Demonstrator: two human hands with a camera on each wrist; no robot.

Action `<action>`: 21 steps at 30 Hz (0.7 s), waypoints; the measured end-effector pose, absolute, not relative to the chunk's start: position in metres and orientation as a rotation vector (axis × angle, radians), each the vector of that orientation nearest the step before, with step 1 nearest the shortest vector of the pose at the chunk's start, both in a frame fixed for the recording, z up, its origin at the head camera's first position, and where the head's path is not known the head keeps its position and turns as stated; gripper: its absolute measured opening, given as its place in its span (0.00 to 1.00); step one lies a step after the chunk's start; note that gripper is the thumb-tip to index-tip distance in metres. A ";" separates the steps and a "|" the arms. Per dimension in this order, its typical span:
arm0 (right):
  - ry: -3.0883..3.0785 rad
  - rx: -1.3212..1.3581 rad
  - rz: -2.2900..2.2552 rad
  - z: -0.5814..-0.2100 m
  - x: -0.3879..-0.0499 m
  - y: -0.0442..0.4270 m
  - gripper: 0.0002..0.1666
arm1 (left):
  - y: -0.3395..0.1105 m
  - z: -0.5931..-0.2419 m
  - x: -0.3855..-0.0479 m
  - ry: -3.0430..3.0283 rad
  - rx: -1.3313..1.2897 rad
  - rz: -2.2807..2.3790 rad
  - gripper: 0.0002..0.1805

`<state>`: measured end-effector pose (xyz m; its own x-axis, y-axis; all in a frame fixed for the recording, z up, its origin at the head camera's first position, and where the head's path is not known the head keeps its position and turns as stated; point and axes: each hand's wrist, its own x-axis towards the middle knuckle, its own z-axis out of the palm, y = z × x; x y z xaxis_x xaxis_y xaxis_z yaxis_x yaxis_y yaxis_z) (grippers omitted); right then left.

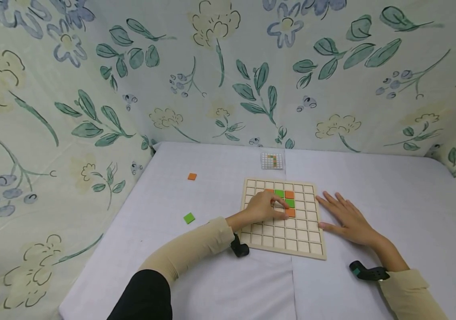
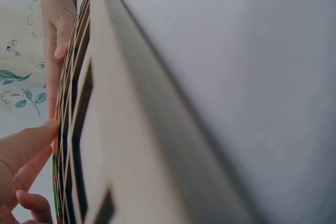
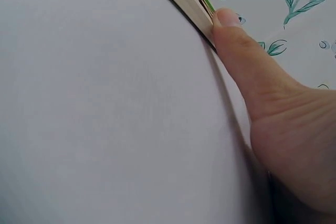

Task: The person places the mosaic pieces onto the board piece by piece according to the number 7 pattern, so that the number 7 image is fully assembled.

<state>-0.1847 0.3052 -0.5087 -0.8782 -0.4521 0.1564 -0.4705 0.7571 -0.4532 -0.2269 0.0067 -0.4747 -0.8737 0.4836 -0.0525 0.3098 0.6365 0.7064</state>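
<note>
A pale wooden grid board (image 1: 308, 251) lies on the white-covered table, with several orange and green square tiles in its upper middle cells. My left hand (image 1: 260, 208) reaches over it, thumb and index finger at the two sides of the lowest orange tile (image 1: 291, 213), pinching it at its cell. Just above sits a green tile (image 1: 289, 203). Beside the board's right edge my right hand (image 1: 348, 220) rests with fingers spread, the thumb (image 3: 231, 30) touching the rim in the right wrist view. The left palm hides some left-hand cells.
Left of the board lie a loose orange tile (image 1: 192, 176) and a loose green tile (image 1: 189, 218). A small printed grid card (image 1: 272, 161) with a coloured pattern lies behind the board. Floral cloth (image 1: 211, 89) hangs at the back and left.
</note>
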 end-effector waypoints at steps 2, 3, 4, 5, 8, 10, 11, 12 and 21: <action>-2.908 0.766 0.766 -0.509 -0.184 0.305 0.48 | 0.007 -0.475 -0.228 2.612 0.645 1.085 0.11; -2.909 0.767 0.767 -0.509 -0.184 0.305 0.48 | 0.007 -0.476 -0.228 2.605 0.643 1.097 0.11; -2.910 0.765 0.766 -0.509 -0.184 0.305 0.48 | 0.006 -0.476 -0.228 2.594 0.643 1.117 0.11; -2.911 0.765 0.764 -0.508 -0.184 0.305 0.48 | 0.006 -0.476 -0.229 2.576 0.643 1.145 0.11; -2.915 0.761 0.756 -0.508 -0.184 0.305 0.48 | 0.005 -0.475 -0.229 2.516 0.646 1.235 0.11; -2.916 0.758 0.749 -0.508 -0.184 0.306 0.48 | 0.003 -0.473 -0.229 2.478 0.651 1.293 0.11; -2.915 0.759 0.746 -0.508 -0.184 0.306 0.48 | 0.002 -0.471 -0.230 2.462 0.656 1.319 0.12; -2.915 0.758 0.742 -0.507 -0.184 0.306 0.48 | 0.000 -0.470 -0.230 2.457 0.659 1.335 0.12; -2.906 0.771 0.744 -0.506 -0.183 0.305 0.48 | -0.022 -0.455 -0.240 2.416 0.712 1.446 0.17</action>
<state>-0.1834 0.3054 -0.5064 -0.8752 -0.4561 0.1616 -0.4776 0.7609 -0.4392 -0.2403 -0.0222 -0.4553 -0.8534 0.5193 0.0450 0.2851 0.3927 0.8744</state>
